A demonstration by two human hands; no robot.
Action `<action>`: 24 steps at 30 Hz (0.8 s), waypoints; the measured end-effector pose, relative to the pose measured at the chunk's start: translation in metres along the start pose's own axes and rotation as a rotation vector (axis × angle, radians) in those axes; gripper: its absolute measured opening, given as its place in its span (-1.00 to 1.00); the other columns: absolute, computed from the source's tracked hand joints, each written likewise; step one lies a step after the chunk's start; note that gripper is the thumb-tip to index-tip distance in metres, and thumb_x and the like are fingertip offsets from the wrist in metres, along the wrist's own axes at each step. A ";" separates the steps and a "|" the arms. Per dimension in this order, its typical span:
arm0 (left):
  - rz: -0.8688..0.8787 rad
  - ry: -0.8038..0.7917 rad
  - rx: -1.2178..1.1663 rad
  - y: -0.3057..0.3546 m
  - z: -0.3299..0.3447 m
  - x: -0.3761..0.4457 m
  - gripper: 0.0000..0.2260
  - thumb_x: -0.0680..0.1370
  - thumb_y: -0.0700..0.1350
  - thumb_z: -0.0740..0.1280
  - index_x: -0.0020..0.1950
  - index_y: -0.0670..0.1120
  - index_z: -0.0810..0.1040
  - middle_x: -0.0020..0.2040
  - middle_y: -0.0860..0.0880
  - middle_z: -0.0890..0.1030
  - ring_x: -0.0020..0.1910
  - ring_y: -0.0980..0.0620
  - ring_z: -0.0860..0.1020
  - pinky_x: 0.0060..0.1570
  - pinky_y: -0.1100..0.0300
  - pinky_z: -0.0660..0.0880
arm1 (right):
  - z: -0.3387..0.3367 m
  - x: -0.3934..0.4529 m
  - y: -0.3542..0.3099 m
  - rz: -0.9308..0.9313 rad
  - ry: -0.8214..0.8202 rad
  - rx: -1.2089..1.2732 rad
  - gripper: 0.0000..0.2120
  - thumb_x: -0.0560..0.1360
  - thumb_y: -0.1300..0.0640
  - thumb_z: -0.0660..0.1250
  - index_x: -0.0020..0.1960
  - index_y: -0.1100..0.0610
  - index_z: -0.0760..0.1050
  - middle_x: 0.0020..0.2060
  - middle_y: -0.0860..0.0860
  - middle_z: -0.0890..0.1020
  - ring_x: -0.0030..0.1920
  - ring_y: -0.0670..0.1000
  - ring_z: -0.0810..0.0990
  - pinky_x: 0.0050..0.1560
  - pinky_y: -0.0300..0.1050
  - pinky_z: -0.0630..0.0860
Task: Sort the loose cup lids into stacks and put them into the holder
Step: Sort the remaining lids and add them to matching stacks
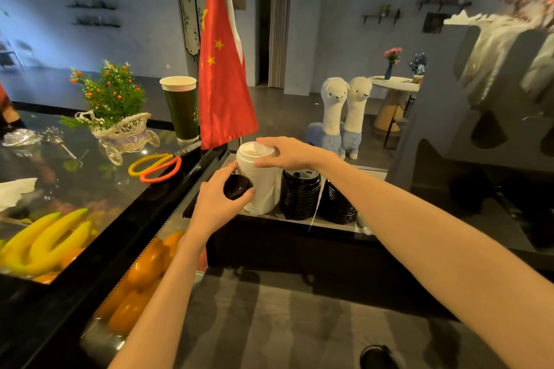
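A tall stack of white lids (260, 185) stands at the left end of the holder (299, 223). My right hand (287, 152) grips the top of that white stack, fingers curled over its rim. My left hand (218, 197) holds a small black lid (236, 186) against the stack's left side. To the right of the white stack stands a stack of black lids (299, 193), and a lower, leaning stack of black lids (337, 203) sits beyond it.
A glass display counter (90, 188) on the left carries scissors (157, 165), a green paper cup (181, 109), a plant basket (120, 128) and a red flag (224, 69). Bananas (45, 239) and oranges (144, 272) lie below. A grey dispenser (494, 99) rises on the right.
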State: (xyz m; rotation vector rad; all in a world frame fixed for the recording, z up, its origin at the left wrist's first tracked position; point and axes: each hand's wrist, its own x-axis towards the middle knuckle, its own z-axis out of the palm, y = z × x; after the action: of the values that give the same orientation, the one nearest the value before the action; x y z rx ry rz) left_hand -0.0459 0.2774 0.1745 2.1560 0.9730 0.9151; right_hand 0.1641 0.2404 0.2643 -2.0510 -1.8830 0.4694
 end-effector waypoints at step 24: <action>0.049 0.106 -0.064 0.014 -0.016 -0.015 -0.25 0.37 0.12 0.62 0.47 0.10 0.35 0.35 0.02 0.38 0.30 0.13 0.40 0.40 0.03 0.43 | 0.003 -0.002 -0.009 -0.095 0.263 -0.085 -0.40 0.61 -0.18 0.34 0.52 0.13 0.40 0.45 0.08 0.49 0.44 0.08 0.45 0.47 0.02 0.38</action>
State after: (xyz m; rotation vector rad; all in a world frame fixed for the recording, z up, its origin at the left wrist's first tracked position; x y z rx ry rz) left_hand -0.0608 0.2614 0.1888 2.1037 0.9324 1.0795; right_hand 0.1549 0.2390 0.2655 -1.9532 -1.8570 0.0913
